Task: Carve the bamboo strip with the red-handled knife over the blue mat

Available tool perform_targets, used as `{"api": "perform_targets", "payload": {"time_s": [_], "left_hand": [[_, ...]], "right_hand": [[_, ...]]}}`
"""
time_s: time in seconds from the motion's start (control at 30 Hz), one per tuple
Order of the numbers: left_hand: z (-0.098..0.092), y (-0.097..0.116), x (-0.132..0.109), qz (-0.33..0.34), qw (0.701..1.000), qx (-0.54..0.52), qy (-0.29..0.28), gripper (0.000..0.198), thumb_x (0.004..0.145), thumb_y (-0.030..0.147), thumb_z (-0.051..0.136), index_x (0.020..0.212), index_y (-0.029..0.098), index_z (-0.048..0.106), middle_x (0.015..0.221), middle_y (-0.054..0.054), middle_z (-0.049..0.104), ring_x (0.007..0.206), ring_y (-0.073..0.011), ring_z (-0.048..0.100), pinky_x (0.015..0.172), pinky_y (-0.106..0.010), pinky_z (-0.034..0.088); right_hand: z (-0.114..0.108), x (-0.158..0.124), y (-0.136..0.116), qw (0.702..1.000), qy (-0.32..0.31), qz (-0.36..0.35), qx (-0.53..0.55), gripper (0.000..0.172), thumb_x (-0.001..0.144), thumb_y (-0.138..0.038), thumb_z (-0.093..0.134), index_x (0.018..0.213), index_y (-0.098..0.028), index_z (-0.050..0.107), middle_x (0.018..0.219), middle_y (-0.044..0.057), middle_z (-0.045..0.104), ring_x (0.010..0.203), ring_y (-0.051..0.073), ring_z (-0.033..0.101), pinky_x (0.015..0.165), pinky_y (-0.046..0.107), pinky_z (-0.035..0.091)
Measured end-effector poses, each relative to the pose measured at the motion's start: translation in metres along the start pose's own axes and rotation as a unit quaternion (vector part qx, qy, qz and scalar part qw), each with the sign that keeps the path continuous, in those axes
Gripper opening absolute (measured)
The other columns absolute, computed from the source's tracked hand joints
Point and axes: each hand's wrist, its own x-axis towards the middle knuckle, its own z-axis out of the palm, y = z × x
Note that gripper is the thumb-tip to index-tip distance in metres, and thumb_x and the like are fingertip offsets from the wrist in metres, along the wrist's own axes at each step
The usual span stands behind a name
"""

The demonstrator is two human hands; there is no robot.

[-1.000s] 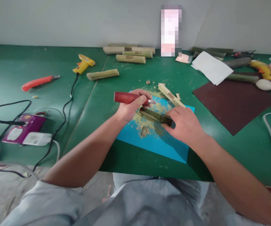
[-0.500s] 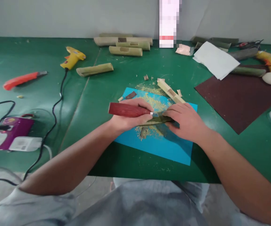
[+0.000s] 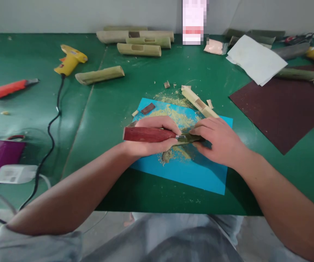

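My left hand (image 3: 148, 143) is closed round a carving knife (image 3: 150, 134) with a thick red wooden handle. Its short metal end points right, against a greenish bamboo piece (image 3: 188, 138). My right hand (image 3: 217, 140) grips the far end of that bamboo between thumb and fingers; part of the piece is hidden by both hands. Under them lies a blue sheet (image 3: 200, 178), strewn with pale shavings (image 3: 173, 112). A dark chip (image 3: 148, 108) and a notched pale bamboo strip (image 3: 197, 100) lie just beyond my hands.
Several cut bamboo tubes (image 3: 139, 50) lie at the back. To the left are a yellow glue gun (image 3: 71, 60) with a black cord, a red-handled cutter (image 3: 5, 91) and a purple box (image 3: 5, 156). White paper (image 3: 255, 60) overlaps a dark brown sheet (image 3: 279, 116) on the right.
The camera view has shifted slightly. The knife handle sits lower and more level, with its metal end a little further right along the bamboo. Both hands keep their grips.
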Motion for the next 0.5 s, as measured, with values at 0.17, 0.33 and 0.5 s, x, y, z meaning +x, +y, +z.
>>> {"api": "perform_targets", "payload": {"time_s": [0.17, 0.33, 0.5], "left_hand": [[0.002, -0.002, 0.001, -0.009, 1.000, 0.009, 0.006, 0.011, 0.081, 0.037, 0.077, 0.091, 0.033, 0.076, 0.091, -0.004, 0.077, 0.088, -0.0249, 0.072, 0.087, -0.043, 0.060], [0.010, 0.004, 0.007, 0.034, 0.999, 0.009, 0.036, 0.005, 0.083, 0.028, 0.072, 0.086, 0.029, 0.075, 0.089, -0.002, 0.077, 0.086, -0.0232, 0.072, 0.087, -0.043, 0.058], [0.015, 0.008, 0.012, 0.044, 0.997, 0.003, 0.062, 0.005, 0.081, 0.024, 0.071, 0.080, 0.028, 0.074, 0.085, -0.001, 0.077, 0.085, -0.0230, 0.072, 0.086, -0.044, 0.058]], "right_hand": [[0.002, 0.001, -0.001, 1.000, 0.004, 0.002, -0.002, 0.019, 0.091, -0.023, 0.059, 0.107, -0.019, 0.069, 0.112, 0.010, 0.074, 0.107, 0.028, 0.065, 0.090, 0.042, 0.044], [0.004, 0.002, 0.000, 1.000, 0.010, -0.001, 0.001, 0.018, 0.089, -0.023, 0.061, 0.105, -0.020, 0.069, 0.110, 0.010, 0.074, 0.105, 0.028, 0.065, 0.089, 0.042, 0.045], [0.005, 0.003, 0.000, 1.000, 0.021, -0.005, 0.006, 0.017, 0.088, -0.022, 0.062, 0.103, -0.021, 0.069, 0.109, 0.009, 0.074, 0.103, 0.027, 0.064, 0.089, 0.042, 0.046]]}}
